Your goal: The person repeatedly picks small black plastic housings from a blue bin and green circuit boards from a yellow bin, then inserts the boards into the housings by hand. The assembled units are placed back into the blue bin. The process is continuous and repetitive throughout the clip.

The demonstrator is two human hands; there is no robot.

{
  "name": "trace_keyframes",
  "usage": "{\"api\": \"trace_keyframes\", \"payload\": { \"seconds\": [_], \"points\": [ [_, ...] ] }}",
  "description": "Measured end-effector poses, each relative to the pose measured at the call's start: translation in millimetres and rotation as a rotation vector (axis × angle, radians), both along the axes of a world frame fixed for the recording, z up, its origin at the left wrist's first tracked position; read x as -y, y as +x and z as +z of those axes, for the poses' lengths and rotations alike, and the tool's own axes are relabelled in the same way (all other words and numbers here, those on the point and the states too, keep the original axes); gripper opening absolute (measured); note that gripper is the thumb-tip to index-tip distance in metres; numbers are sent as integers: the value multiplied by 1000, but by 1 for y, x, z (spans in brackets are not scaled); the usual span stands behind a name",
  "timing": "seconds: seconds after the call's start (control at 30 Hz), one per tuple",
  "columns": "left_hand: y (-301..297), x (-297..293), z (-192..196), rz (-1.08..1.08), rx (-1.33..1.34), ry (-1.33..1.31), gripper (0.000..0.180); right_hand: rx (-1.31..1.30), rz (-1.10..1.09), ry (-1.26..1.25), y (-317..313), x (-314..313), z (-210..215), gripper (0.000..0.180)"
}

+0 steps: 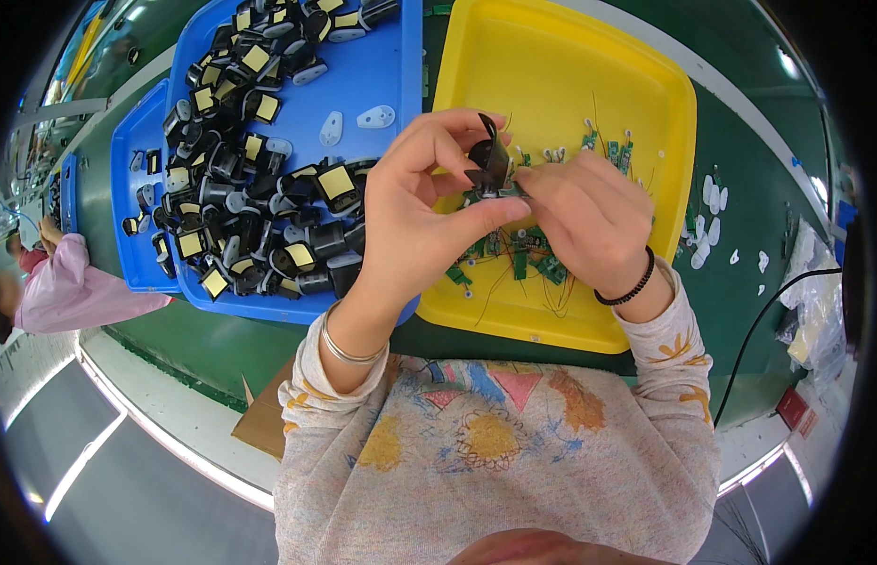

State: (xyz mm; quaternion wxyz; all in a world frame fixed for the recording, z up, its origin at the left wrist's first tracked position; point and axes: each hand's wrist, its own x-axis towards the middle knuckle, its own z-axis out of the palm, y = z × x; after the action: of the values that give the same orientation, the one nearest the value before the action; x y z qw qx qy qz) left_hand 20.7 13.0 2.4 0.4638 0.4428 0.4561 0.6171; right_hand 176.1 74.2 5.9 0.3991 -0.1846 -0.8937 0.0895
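Over the near part of a yellow tray (pixel 566 331), my left hand (pixel 424 193) grips a black curved plastic housing (pixel 492 162) between thumb and fingers. My right hand (pixel 589 212) is closed at the housing's lower right side, its thumb and fingertips pinching a small green circuit board (pixel 517 190) against it. How far the board sits inside the housing is hidden by my fingers. Beneath both hands lie several loose green circuit boards (pixel 550 268) with thin wires, some partly covered by my right hand.
At left, a large blue tray (pixel 363 75) holds many black housings (pixel 255 155) with pale yellow pads, plus light grey oval pieces (pixel 375 117). A smaller blue tray (pixel 128 202) adjoins it. White pieces (pixel 714 198), a black cable (pixel 754 325) and plastic bags (pixel 815 301) lie right. A person in pink (pixel 76 287) sits far left.
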Motion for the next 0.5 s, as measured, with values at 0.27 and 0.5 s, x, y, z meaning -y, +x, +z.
{"api": "trace_keyframes", "payload": {
  "seconds": [0.27,0.5],
  "points": [
    [-2,3,2,-27,-71,70,33,16,19,26,0,0,0,23],
    [-3,4,2,29,-35,94,31,12,34,-59,-1,-1,-1,28]
  ]
}}
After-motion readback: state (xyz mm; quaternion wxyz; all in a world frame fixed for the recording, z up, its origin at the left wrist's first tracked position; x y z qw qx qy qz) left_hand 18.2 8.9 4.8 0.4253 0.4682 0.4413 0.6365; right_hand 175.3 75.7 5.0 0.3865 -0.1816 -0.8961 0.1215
